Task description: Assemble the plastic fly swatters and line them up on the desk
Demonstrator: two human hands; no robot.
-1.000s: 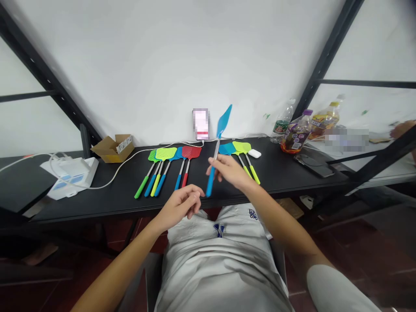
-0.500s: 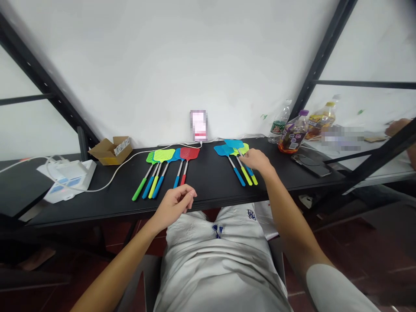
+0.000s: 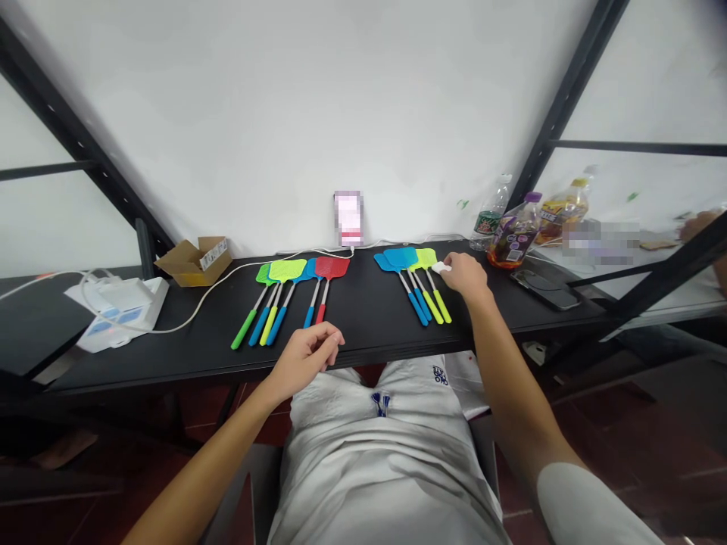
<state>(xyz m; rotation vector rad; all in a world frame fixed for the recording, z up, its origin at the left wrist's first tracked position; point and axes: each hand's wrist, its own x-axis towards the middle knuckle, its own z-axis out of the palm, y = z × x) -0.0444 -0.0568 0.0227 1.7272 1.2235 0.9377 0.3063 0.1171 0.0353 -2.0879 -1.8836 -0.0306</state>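
Touching a white object (image 3: pixel 439 267), the right hand (image 3: pixel 466 277) is beside flyswatters (image 3: pixel 402 258) on the desk (image 3: pixel 366 310); whether it pinches, I cannot tell. The left hand (image 3: pixel 307 354) curls loosely, half open.

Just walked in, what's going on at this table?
A person's right hand is at a small white object, beside four overlapping fly swatters, two blue and two yellow-green. The loosely curled left hand is by the front edge of the black table, close to the red fly swatter in another group of six.
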